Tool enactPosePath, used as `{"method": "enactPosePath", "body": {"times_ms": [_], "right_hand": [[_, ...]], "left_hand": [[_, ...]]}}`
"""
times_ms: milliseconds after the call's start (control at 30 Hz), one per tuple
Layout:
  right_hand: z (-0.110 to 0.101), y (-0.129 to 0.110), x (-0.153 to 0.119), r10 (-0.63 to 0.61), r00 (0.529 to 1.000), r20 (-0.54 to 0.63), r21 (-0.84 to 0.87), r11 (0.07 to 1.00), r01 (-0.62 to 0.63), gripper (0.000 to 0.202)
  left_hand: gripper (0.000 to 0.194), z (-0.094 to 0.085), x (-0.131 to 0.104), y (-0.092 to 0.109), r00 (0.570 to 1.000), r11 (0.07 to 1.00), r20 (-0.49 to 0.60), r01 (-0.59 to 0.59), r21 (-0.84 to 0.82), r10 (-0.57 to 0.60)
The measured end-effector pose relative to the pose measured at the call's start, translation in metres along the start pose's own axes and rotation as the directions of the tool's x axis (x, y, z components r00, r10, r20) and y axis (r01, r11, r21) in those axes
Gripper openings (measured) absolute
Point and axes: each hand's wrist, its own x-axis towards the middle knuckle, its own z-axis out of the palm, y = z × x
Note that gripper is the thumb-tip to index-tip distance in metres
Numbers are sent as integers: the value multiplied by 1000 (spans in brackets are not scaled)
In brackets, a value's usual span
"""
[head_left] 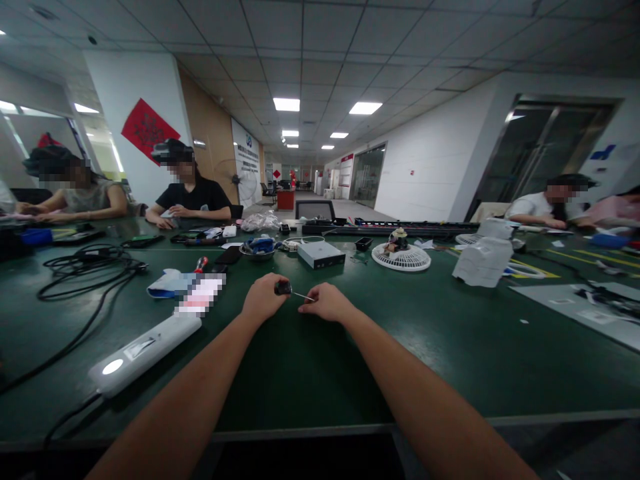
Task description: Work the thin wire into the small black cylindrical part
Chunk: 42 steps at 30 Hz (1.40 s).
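My left hand is closed around a small black object, held just above the green table. A thin metal rod runs from beside that object to my right hand, whose fingers pinch its other end. The two hands are close together but apart. Beyond them lies a grey box with a dark front edge. What sits inside the left fingers is mostly hidden.
At left are a white power strip, coiled black cable and a red-handled tool. Further back stand a metal bowl, white fan grille and white plastic housing. People sit at both sides.
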Motion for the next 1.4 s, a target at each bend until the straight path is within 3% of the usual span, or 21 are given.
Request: {"method": "enactPosePath", "body": {"times_ms": [167,300,500,600,733,1100,1400], "right_hand": [[-1,5,5,13,994,-106,55,998,-7,27],[2,9,7,21,994,-108,63,998,-14,22],[6,13,9,66,996,-63,6,998,-66,11],[4,14,11,107,993,-54,-16,994,-108,17],[0,16,9,123,988,-98,-56,990,-128,14],[2,11,11,-39,980,-196,88,994,58,21],[0,6,7,-109,968,-225,74,989,128,21]], "left_hand": [[30,4,-1,2,992,991,54,-105,-85,110],[29,3,-2,8,976,978,129,-157,-136,175],[29,2,-2,10,981,988,142,-120,-101,134],[30,1,-2,8,981,989,149,-115,-89,127],[31,2,-1,7,980,991,166,-97,-90,111],[33,2,-2,7,978,987,155,-124,-99,138],[31,-3,-3,18,967,977,172,-168,-127,189]]}}
